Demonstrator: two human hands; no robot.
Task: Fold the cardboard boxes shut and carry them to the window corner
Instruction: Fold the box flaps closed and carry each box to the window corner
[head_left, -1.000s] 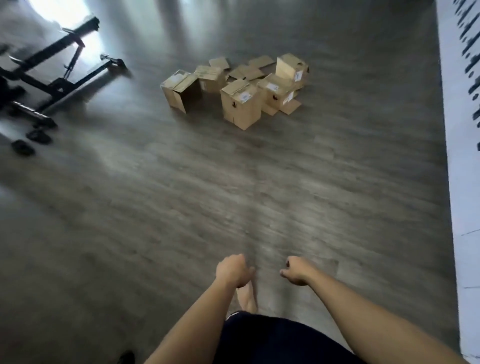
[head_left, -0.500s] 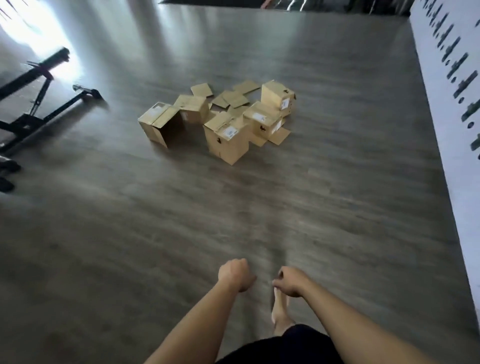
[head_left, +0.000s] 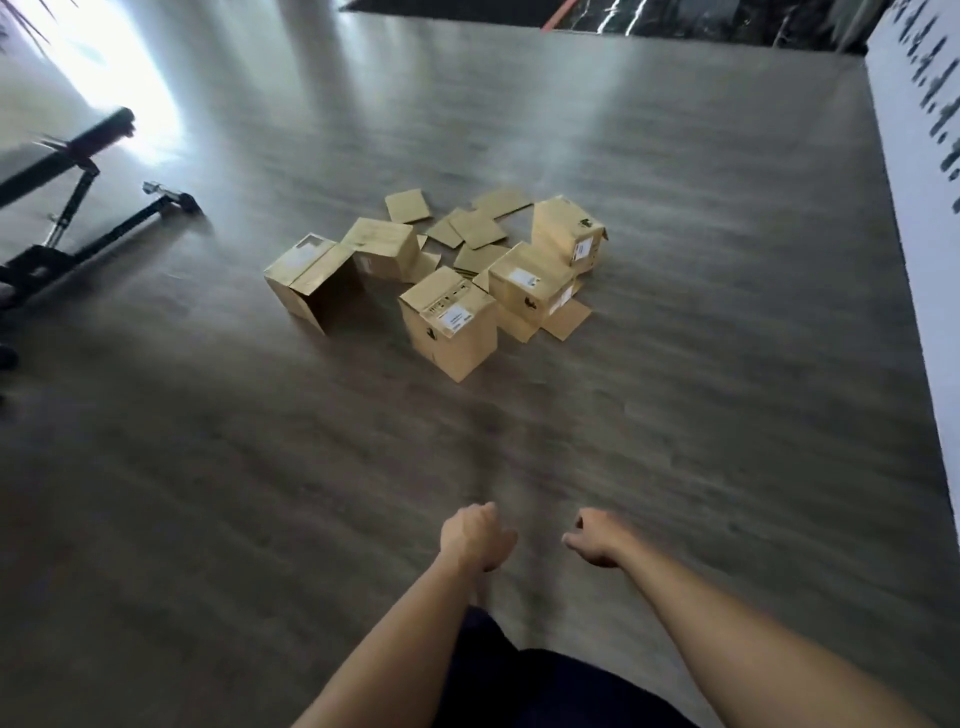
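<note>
Over the last second the boxes (head_left: 447, 275) have slid lower and grown larger in the head view, so the person has been walking toward them; the approach is under way and no folding or carrying has begun. Nearest the camera, the left hand (head_left: 475, 538) and right hand (head_left: 597, 538) hang in front of the body, well short of the boxes, each with fingers loosely curled and holding nothing, much as they were a second ago. Bare floor (head_left: 260, 493) lies between the hands and the boxes, with nothing on it to block the walk. The nearest box (head_left: 449, 322) stands closed at the front of the cluster; just right of it and behind is a box with flaps splayed on the floor, and a further box stands beyond that. Left of the nearest box one lies on its side with its mouth open, another touching it behind. Loose flat cardboard pieces (head_left: 475, 228) lie behind the nearest box and could slip underfoot. Well left of the boxes stands a black metal frame (head_left: 78, 208), beside bright glare, probably the window side. Well right runs a white wall (head_left: 924, 218).
</note>
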